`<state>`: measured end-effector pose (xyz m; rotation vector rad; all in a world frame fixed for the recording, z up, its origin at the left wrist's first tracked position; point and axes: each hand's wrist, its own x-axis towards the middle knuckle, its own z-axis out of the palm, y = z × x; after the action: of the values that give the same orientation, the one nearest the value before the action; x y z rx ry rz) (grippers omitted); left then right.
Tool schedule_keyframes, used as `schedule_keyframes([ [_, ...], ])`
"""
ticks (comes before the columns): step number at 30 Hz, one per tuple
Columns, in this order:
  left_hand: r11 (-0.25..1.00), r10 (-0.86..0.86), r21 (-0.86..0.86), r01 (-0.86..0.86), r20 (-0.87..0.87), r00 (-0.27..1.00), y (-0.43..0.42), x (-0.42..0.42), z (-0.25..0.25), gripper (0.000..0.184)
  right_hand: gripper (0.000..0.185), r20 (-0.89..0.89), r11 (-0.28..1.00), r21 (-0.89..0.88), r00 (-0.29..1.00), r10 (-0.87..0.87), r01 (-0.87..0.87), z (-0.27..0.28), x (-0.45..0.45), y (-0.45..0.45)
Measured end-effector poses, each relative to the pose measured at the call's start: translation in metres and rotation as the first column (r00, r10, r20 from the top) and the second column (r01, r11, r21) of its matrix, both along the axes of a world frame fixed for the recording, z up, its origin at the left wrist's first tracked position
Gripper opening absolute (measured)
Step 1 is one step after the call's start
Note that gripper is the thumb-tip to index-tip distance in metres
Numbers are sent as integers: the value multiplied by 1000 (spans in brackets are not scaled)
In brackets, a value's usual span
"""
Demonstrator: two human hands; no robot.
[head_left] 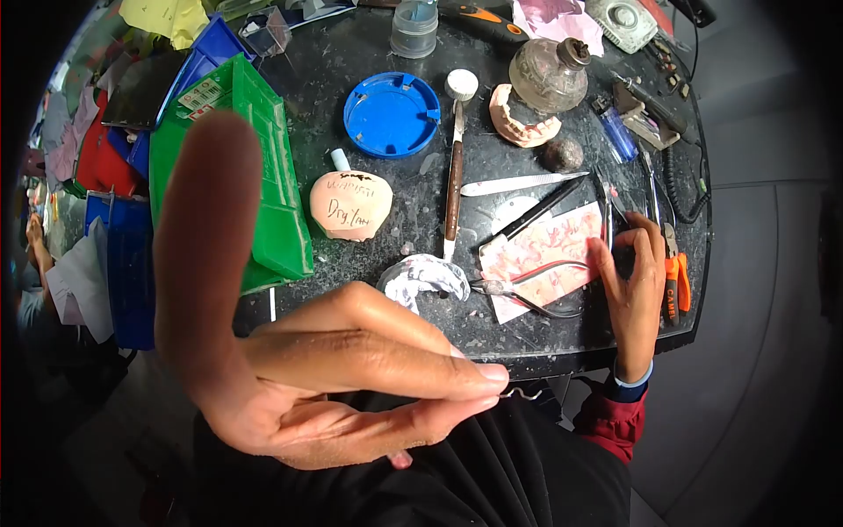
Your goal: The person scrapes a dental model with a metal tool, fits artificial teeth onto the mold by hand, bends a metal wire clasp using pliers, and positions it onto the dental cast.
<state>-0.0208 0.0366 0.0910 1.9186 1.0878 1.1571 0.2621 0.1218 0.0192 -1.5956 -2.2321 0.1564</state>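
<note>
Close to the camera, my left hand (pixel 351 378) pinches a short bent wire (pixel 524 394) between fingertips, one finger raised and blurred. Its wavy end sticks out to the right. At the bench's right side, my right hand (pixel 634 285) has its thumb and fingers around slim metal pliers (pixel 608 211); the grip is partly hidden. Left of this hand, another pair of pliers (pixel 500 287) lies with spread handles on a pink-stained sheet (pixel 562 243). A whitish horseshoe-shaped dental cast (pixel 423 276) sits beside their jaws.
A lettered plaster dental cast (pixel 351 205) lies near a green tray (pixel 285 202) and blue lid (pixel 392 114). Behind are a wax knife (pixel 454 189), pink cast (pixel 524 130) and glass burner (pixel 549 77). Orange-handled cutters (pixel 677 285) lie by the right edge.
</note>
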Motion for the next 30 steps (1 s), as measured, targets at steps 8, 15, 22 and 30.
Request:
schedule_keyframes([
  [8,992,122,17,-122,8,993,9,0,-9,12,11,36,996,87,999,-12,9,-11,2,3],
  [15,978,203,39,-206,67,977,3,-4,-14,11,9,-126,989,146,992,-16,34,-9,-1,1],
  [22,986,168,-13,-168,152,974,-3,1,-11,14,31,-464,922,181,797,386,-342,8,-22,-36],
  [30,955,277,-202,-217,351,895,-13,26,-3,24,32,-565,825,248,616,550,-509,12,-64,-47],
])
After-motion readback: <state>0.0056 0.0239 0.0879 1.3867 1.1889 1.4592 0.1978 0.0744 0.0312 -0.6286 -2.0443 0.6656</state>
